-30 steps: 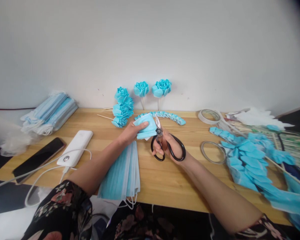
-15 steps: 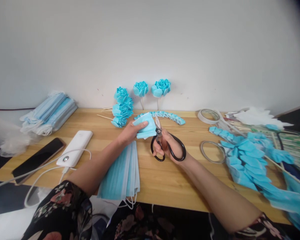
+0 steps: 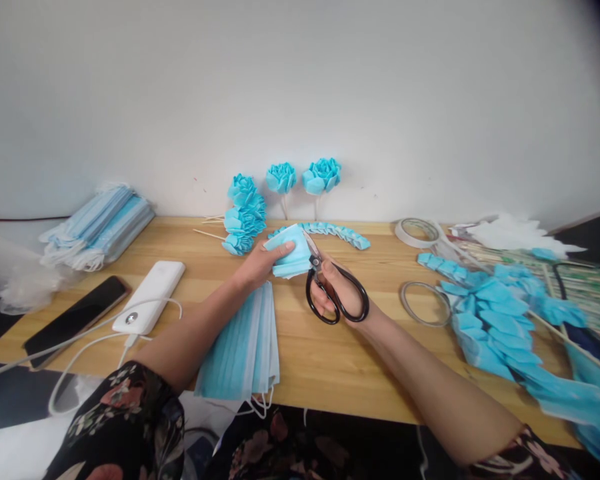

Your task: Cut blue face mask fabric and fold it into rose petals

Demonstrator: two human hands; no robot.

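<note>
My left hand (image 3: 261, 264) pinches a folded blue mask piece (image 3: 291, 251) just above the wooden table (image 3: 330, 360). My right hand (image 3: 339, 295) grips black-handled scissors (image 3: 330, 291), fingers through the loops, blades closed into the right edge of the piece. Under my left forearm lies a stack of flat blue face masks (image 3: 245, 347) reaching the table's front edge.
Blue mask flowers on sticks (image 3: 280, 183) lean on the wall behind a curved row of petals (image 3: 337, 233). A mask pile (image 3: 97, 227), phone (image 3: 75, 319) and white power bank (image 3: 150, 295) sit left. Tape rolls (image 3: 419, 232), blue cut pieces (image 3: 495, 320) and sticks lie right.
The scissor handles have squeezed together and the blades have closed on the blue piece. My left hand has kept the piece in place.
</note>
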